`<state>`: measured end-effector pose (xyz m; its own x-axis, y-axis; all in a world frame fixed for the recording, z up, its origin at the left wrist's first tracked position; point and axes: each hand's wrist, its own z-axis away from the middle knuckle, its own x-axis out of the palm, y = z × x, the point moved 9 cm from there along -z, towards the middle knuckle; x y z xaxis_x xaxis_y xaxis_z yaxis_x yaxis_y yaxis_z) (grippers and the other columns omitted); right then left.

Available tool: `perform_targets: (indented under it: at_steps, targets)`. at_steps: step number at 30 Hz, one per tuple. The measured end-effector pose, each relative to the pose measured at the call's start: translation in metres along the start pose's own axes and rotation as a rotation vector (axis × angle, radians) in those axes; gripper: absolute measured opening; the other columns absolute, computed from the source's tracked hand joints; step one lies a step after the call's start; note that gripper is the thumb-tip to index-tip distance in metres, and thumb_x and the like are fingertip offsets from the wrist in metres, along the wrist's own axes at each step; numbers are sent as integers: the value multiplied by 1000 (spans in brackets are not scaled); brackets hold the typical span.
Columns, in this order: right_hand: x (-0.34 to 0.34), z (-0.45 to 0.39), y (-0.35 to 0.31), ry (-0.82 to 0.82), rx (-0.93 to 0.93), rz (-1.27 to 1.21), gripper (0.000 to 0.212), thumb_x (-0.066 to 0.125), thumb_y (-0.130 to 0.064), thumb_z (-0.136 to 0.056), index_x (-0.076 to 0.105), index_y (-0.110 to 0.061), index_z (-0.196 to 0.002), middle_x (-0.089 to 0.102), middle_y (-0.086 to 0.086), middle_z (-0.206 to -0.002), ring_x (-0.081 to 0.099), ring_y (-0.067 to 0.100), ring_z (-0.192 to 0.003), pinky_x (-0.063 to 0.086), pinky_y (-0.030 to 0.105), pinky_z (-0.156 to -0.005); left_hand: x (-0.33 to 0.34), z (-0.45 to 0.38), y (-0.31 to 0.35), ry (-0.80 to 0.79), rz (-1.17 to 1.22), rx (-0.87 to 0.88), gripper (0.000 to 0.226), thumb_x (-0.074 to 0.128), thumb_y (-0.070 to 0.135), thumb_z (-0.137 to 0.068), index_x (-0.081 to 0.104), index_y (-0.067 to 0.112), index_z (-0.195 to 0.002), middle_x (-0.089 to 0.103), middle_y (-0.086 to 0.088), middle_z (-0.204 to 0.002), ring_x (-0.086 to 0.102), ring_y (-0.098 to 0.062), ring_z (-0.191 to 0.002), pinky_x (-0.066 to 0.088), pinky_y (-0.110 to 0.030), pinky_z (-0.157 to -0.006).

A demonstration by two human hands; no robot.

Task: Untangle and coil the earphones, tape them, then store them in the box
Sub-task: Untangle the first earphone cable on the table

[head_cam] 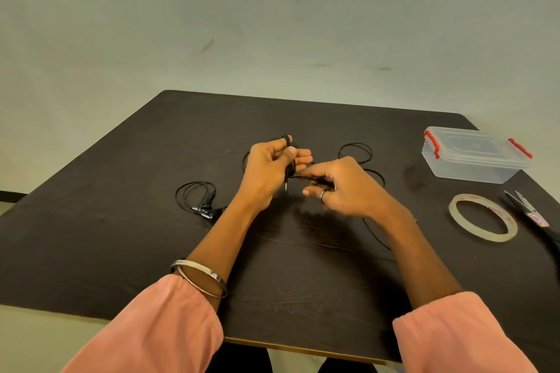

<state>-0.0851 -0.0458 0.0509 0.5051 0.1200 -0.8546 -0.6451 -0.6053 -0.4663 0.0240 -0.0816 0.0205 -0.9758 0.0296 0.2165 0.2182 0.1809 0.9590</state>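
My left hand (268, 171) is raised over the middle of the dark table (121, 236), with black earphone cable (360, 152) wound round its fingers and the gold jack plug hanging below the palm. My right hand (342, 188) pinches the same cable just right of the left hand. Loose loops of that cable trail behind and beneath my right hand. A second black earphone set (198, 198) lies tangled on the table to the left. A clear plastic box (472, 154) with red clips stands closed at the back right.
A roll of clear tape (483, 216) lies flat on the right, in front of the box. Scissors (528, 209) lie at the right edge beside the tape. A plain wall rises behind the table.
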Motion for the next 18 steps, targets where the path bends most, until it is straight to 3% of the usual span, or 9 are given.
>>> perform_targets:
  at_steps: [3,6,11,14,18]
  targets:
    - [-17,2,1,125,-23,-68,27,69,-7,-84,71,-13,-111,74,-3,-98,64,-8,-73,51,13,-70,9,-1,-7,-108,-279,15,19,49,2,-98,64,-1,-109,73,-15,-94,70,-18,-86,57,-33,-85]
    - [-34,7,4,221,-25,-90,24,73,-5,-80,72,-13,-102,74,-3,-86,68,1,-78,53,16,-73,26,7,-10,-274,-361,-17,23,46,3,-99,65,-3,-109,71,-19,-95,71,-18,-85,58,-28,-78]
    - [-52,12,13,332,-17,11,29,82,-8,-70,73,-11,-98,68,1,-84,62,9,-67,47,12,-66,53,25,-9,-548,-392,-29,29,31,-1,-102,60,3,-101,69,-8,-89,68,-12,-71,54,-23,-69]
    - [-51,12,12,318,-62,39,28,82,-3,-68,73,-6,-95,67,4,-84,56,-2,-71,44,6,-68,56,29,-10,-608,-436,-37,27,34,2,-102,60,7,-98,70,-5,-87,57,-10,-60,49,-27,-66]
    - [-49,11,16,273,-65,57,28,81,-3,-68,74,-6,-95,67,4,-85,55,-4,-67,42,6,-66,54,31,-13,-623,-485,-78,24,40,8,-102,62,-1,-99,68,-4,-80,45,-7,-53,41,-22,-57]
